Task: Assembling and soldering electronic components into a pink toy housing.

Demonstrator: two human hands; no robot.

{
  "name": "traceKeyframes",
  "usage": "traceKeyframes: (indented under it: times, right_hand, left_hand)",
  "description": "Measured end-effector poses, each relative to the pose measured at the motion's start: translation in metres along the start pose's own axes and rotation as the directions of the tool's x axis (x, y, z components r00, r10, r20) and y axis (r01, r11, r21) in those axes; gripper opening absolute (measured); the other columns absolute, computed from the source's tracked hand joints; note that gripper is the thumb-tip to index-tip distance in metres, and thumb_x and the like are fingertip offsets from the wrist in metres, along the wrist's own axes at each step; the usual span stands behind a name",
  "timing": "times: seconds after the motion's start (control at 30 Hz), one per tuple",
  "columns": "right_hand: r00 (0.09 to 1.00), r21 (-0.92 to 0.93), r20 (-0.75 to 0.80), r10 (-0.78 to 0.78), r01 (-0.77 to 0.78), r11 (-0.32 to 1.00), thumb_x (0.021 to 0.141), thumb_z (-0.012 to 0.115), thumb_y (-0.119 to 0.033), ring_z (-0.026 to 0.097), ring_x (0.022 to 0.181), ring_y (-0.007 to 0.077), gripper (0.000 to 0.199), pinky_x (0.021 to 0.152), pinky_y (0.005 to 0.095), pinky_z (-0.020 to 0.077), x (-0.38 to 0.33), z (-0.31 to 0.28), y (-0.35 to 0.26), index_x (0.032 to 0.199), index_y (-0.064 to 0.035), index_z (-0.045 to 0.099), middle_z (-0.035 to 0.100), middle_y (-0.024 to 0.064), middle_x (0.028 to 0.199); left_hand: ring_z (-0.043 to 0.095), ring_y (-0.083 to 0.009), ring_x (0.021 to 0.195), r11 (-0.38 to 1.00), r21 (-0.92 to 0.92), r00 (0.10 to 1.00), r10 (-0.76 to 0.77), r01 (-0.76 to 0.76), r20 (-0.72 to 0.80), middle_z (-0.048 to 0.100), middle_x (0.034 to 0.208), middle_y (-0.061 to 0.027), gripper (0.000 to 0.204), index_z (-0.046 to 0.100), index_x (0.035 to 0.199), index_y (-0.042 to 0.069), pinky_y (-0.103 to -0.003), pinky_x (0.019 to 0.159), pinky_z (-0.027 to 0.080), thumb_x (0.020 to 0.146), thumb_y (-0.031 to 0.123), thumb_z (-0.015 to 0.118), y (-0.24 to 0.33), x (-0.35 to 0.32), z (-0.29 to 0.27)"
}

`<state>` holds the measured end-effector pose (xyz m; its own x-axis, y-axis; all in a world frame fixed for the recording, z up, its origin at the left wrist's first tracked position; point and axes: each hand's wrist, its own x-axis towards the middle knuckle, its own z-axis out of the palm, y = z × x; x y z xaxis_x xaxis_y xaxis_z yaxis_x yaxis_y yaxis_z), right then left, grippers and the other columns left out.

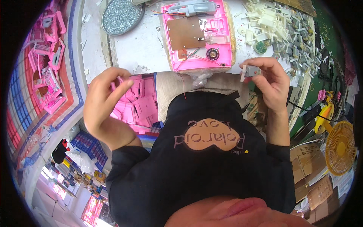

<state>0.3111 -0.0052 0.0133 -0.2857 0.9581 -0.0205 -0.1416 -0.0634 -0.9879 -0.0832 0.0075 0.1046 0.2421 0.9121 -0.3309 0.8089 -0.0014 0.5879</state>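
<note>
My right hand (273,77) pinches a small grey plastic block with a white end piece (252,71) between thumb and fingers, just off the table's near edge. Out to the left, my left hand (104,102) is raised with thumb and forefinger apart and nothing visible between them. Between the hands, a pink plastic casing (224,19) lies open on a plastic-wrapped pad. It carries a brown circuit board (185,34), a round black speaker (213,54), a clear plastic part (218,39), a grey part (196,8) at its far end and thin coloured wires.
A round tray of small metal screws (123,17) stands at the far left. White plastic parts (262,22) and grey blocks (298,49) are heaped at the right. Pink panels (141,108) fill a container below my left hand. Pink assemblies (49,75) lie far left; a yellow fan (340,147) stands right.
</note>
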Motion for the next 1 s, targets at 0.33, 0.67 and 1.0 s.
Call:
traceKeyframes:
  times: [0.33, 0.67, 1.0]
  right_hand:
    - [0.982, 0.507, 0.087, 0.168, -0.189, 0.841, 0.092, 0.065, -0.002, 0.072, 0.083, 0.0214, 0.035, 0.062, 0.0298, 0.0587, -0.01, -0.001, 0.003, 0.125, 0.0029, 0.053, 0.071, 0.0187, 0.102]
    - [0.953, 0.472, -0.112, 0.282, -0.199, 0.859, 0.097, 0.066, -0.013, 0.067, 0.076, 0.018, 0.041, 0.064, 0.0298, 0.0558, -0.038, -0.023, 0.014, 0.131, 0.0051, 0.054, 0.069, 0.0147, 0.089]
    - [0.964, 0.492, -0.215, 0.155, -0.031, 0.87, 0.103, 0.062, -0.023, 0.063, 0.07, 0.0145, 0.042, 0.057, 0.0211, 0.048, -0.02, -0.022, 0.015, 0.135, 0.0017, 0.053, 0.068, 0.0188, 0.105]
  left_hand:
    - [0.067, -0.0295, 0.069, 0.644, 0.313, 0.645, 0.755, -0.698, -0.117, 0.063, 0.076, -0.0087, 0.012, 0.063, 0.078, 0.006, -0.04, 0.059, 0.053, 0.084, 0.015, 0.069, 0.072, 0.158, 0.086]
    - [0.069, -0.0278, 0.074, 0.48, 0.518, 0.669, 0.691, -0.708, 0.273, 0.066, 0.077, -0.0061, 0.011, 0.07, 0.09, 0.007, -0.041, 0.065, 0.056, 0.086, 0.017, 0.074, 0.087, 0.184, 0.093]
    - [0.065, -0.0198, 0.088, 0.89, -0.179, 0.697, 0.19, -0.42, -0.691, 0.067, 0.105, -0.0126, 0.052, 0.056, 0.124, 0.0, -0.031, 0.071, 0.055, 0.085, 0.022, 0.08, 0.084, 0.175, 0.011]
